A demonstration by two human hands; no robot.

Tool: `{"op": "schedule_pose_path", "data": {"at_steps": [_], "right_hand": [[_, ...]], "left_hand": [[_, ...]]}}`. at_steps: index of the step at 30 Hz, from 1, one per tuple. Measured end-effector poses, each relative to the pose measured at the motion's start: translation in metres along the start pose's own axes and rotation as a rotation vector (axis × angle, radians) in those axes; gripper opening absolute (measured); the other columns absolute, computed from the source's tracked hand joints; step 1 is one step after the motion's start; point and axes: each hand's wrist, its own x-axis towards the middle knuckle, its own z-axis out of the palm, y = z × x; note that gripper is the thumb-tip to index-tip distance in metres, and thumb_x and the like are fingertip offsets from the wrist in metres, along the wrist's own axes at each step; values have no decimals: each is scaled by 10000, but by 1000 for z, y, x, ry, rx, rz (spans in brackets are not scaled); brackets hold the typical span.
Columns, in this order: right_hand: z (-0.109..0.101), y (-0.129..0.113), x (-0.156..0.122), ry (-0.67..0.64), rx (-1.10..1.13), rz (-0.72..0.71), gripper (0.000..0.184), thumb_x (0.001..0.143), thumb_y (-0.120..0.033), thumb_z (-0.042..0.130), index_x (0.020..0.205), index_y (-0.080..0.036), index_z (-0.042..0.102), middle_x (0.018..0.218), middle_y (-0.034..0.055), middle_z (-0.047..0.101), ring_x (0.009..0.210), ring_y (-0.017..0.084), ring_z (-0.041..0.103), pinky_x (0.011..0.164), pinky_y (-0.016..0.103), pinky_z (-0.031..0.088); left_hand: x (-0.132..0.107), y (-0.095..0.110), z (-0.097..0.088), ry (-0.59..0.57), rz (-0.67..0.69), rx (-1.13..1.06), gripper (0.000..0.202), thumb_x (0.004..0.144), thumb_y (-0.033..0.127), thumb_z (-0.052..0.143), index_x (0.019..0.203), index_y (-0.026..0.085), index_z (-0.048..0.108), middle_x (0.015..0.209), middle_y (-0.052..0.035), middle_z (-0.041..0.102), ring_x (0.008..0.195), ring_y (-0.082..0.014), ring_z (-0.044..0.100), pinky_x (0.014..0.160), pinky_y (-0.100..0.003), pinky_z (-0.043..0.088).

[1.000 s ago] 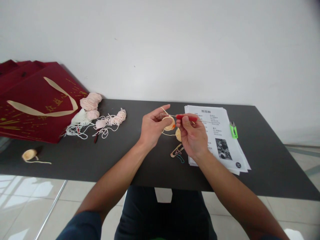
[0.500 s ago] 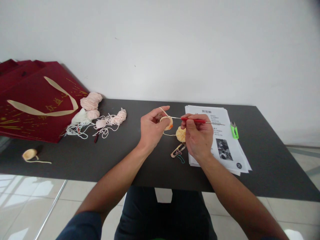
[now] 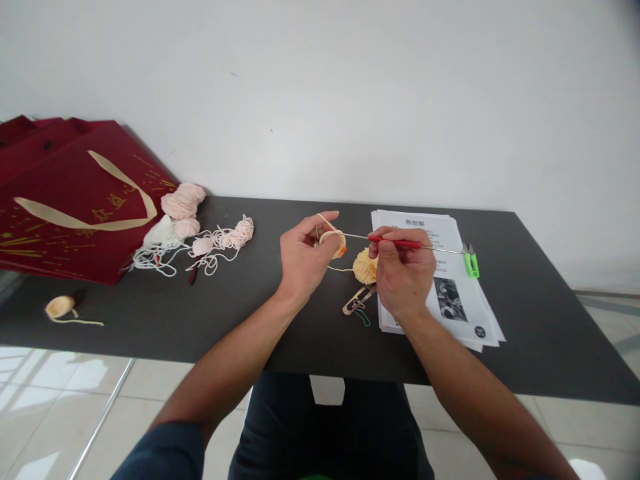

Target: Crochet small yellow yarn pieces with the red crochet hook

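Pinched in my left hand point(image 3: 306, 260) is a small cream crochet piece point(image 3: 339, 241) with an orange stitch marker point(image 3: 343, 251) on its edge. A strand of yarn runs up over my raised left index finger. My right hand point(image 3: 407, 270) grips a crochet hook point(image 3: 400, 243) by its red handle, pen-style, and its thin metal shaft reaches left to the piece's upper edge. Just left of my right hand lies a yellow yarn ball point(image 3: 365, 267), partly hidden by the fingers; its strand leads to my left hand. A snap clip point(image 3: 354, 301) and a teal stitch marker point(image 3: 363, 319) lie below it.
Printed sheets point(image 3: 457, 273) lie under my right hand, with green thread snips point(image 3: 471, 261) at their right edge. Pink yarn point(image 3: 237, 233) and white yarn point(image 3: 163, 232) sit left, by dark red gift bags point(image 3: 75, 207). A cream crocheted cup point(image 3: 60, 307) rests far left.
My right hand has moved slightly to the right with the crochet hook, so more of the shaft shows between handle and piece. The left hand has hardly moved.
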Motion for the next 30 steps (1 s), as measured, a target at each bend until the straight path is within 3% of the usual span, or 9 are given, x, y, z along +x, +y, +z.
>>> {"op": "schedule_pose_path", "data": {"at_steps": [13, 20, 30], "right_hand": [[6, -3, -4, 20, -31, 2, 109, 868, -277, 794, 901, -285, 690, 933, -17, 773, 644, 104, 661, 607, 280, 563], [8, -6, -12, -22, -188, -132, 52, 883, -249, 776, 893, -292, 749, 974, 9, 795, 672, 141, 700, 654, 354, 610], [7, -2, -12, -65, -192, -168, 151, 887, -196, 762, 927, -336, 803, 1016, 1, 821, 781, 177, 762, 721, 396, 664]], "left_hand": [[-4, 4, 0, 93, 68, 213, 303, 745, 195, 787, 1046, 226, 806, 774, 5, 694, 656, -108, 573, 654, -257, 491], [-5, 5, -1, 132, 126, 272, 279, 778, 216, 784, 1055, 229, 806, 763, 5, 700, 655, -107, 547, 657, -258, 477], [0, 0, 0, 143, -17, 26, 359, 727, 240, 834, 1080, 198, 778, 786, 3, 753, 653, -113, 661, 667, -261, 538]]}}
